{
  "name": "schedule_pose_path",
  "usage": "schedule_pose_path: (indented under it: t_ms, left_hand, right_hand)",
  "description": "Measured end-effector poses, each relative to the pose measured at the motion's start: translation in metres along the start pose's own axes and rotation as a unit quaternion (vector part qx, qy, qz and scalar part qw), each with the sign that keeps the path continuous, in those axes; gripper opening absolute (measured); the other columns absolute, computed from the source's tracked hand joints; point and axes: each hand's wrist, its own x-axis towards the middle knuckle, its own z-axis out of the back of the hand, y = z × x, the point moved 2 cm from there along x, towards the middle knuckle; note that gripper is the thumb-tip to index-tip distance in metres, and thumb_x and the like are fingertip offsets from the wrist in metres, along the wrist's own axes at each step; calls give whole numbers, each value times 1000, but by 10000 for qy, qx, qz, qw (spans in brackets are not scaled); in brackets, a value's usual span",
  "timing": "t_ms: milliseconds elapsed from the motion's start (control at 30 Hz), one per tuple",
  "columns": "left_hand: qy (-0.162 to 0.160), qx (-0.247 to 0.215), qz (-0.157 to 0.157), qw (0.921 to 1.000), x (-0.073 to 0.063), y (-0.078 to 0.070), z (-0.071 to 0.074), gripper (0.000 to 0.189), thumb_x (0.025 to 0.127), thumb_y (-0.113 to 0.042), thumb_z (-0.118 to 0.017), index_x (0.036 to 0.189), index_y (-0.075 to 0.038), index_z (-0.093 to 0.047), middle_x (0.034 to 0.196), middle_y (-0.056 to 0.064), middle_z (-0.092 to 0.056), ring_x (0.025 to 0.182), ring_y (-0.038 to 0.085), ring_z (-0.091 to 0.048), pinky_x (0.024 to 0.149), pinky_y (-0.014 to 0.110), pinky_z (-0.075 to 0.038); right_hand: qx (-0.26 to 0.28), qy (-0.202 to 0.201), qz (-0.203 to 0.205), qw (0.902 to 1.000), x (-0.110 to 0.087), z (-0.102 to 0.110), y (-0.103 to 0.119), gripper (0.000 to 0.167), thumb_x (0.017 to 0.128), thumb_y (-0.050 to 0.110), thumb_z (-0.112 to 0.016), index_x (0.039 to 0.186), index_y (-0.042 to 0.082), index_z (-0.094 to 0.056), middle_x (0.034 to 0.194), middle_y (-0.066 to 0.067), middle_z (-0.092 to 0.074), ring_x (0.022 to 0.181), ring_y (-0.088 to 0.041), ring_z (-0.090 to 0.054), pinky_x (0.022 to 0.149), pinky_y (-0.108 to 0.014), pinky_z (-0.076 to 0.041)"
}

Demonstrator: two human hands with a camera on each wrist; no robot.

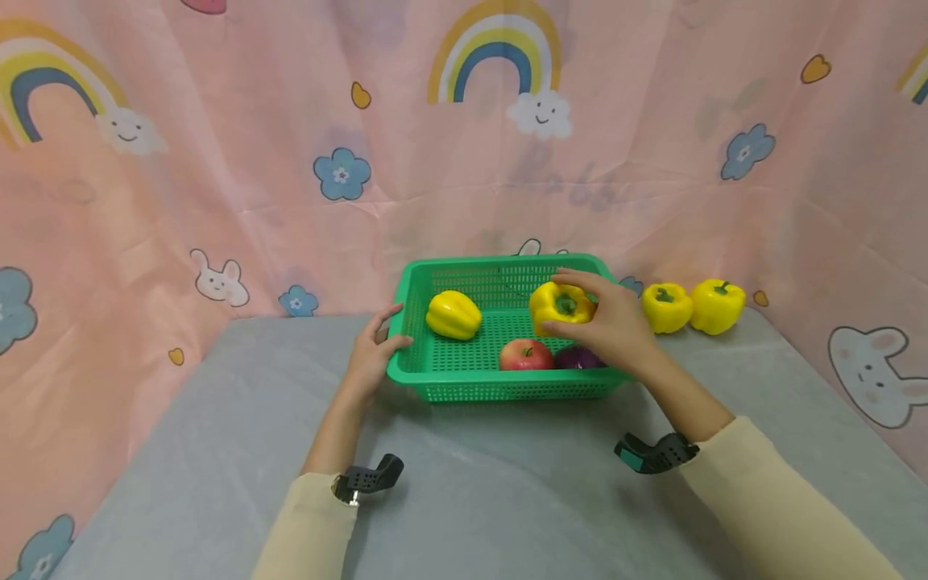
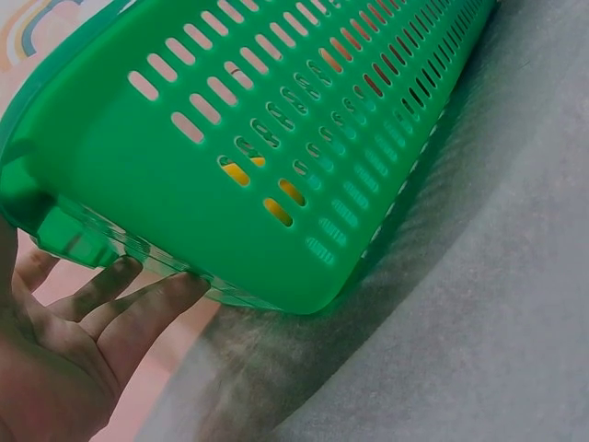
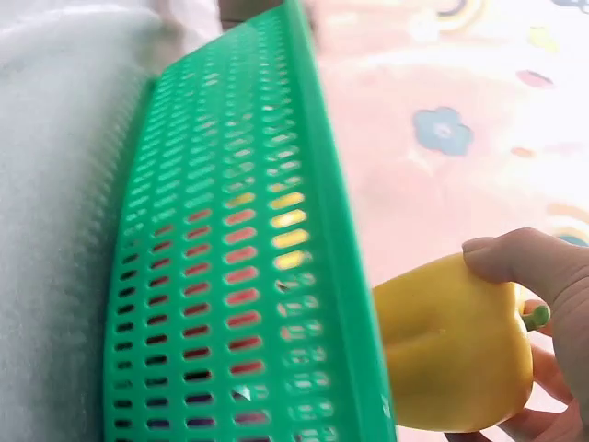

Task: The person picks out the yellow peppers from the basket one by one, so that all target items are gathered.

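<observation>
Smooth plastic & dull cloth
Green bskt [image 1: 507, 376]: smooth plastic; held yellow pepper [image 3: 451, 350]: smooth, a bit shiny; grey tbl cover [image 1: 493, 483]: matt cloth; pink bkgd sheet [image 1: 435, 193]: wrinkly cloth

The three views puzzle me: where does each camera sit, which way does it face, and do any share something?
Head: worn on the head, facing forward and down at the green basket; both sleeves, the left hand and the right hand show.
Left wrist: worn on that wrist, facing the basket's outer wall; part of the left hand shows.
Right wrist: worn on that wrist, facing the outer wall and the held yellow pepper; part of the right hand shows.
Shared: head and right wrist both show that pepper.
</observation>
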Motion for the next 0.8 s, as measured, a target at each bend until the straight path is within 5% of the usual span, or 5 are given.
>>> schedule_pose_path:
  t_ms: [100, 400, 800]
  left_hand:
    - [4, 25, 4, 10000, 0, 0, 1, 65, 94, -13, -58, 155, -27, -40, 146, 18, -56, 111, 34, -67, 83, 30, -58]
    - [26, 56, 6, 10000, 1, 3, 1, 65, 95, -14, -58, 155, -28, -40, 146, 17, -56, 111, 31, -67, 81, 26, -56]
    - [7, 81, -9, 10000, 1, 3, 1, 64, 95, -13, -57, 155, -30, -40, 147, 16, -56, 113, 35, -66, 79, 26, -56]
  right_hand:
    - [-195, -155, -49, 9997, -9, 10, -3, 63, 83, 29, -84, 138, 9, -61, 150, -10, -55, 126, -34, -59, 84, -7, -43]
    - [-459, -606, 25, 9971, -27, 37, -15, 65, 81, 27, -85, 138, 7, -62, 146, -16, -58, 128, -40, -55, 83, 3, -34]
    - [-401, -914, -395, 9942, -43, 63, -31, 59, 83, 19, -83, 138, 9, -61, 142, -19, -59, 117, -39, -55, 78, 5, -34]
